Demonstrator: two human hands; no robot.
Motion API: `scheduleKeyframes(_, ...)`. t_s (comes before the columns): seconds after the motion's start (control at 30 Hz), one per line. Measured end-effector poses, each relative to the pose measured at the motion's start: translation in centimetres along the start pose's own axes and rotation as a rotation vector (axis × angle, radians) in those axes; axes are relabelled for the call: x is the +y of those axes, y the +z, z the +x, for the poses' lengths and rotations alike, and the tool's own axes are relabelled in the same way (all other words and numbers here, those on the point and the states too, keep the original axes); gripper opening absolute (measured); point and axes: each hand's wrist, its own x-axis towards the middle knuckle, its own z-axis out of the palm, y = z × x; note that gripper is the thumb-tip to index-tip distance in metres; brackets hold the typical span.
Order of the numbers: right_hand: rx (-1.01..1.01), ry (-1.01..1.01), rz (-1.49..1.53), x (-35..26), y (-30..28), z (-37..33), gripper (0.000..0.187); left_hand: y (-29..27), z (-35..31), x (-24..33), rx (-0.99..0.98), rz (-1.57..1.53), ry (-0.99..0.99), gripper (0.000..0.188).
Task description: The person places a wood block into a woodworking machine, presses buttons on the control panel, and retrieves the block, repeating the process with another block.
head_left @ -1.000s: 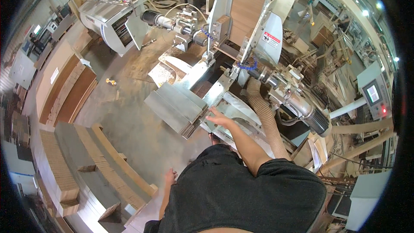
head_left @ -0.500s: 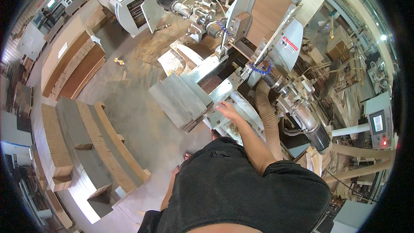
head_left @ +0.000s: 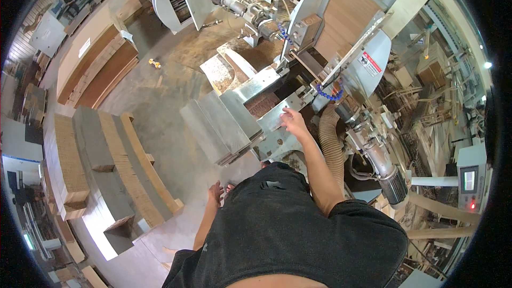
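Workshop floor point(head_left: 162, 128) | right fingers point(head_left: 289, 113) spread, empty, near metal rail point(head_left: 274, 115) | left fingers point(head_left: 215, 188) part-curled, empty

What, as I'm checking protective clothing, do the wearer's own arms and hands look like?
The left hand and right hand look bare, with no gloves that I can make out. The forearms are uncovered below the short, loose sleeves of a plain black shirt, which has a small pale mark on its left side. No watch can be made out.
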Motion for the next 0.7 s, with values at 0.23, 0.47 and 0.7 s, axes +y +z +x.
scheduleKeyframes(0.23,0.205,-0.294,-0.204,-2.1,-3.1,6.4,0.039,-0.5,1.9,-6.2,-0.051,0.085,0.233,0.049)
scheduleKeyframes(0.47,0.294,-0.253,-0.861,-8.7,-4.2,12.2,0.053,0.3,1.2,-11.2,0.262,0.955,0.920,0.029)
scheduleKeyframes(0.7,0.236,0.011,-1.100,-7.6,-3.2,15.3,0.041,1.1,-1.1,-10.6,0.348,0.790,0.734,0.023)
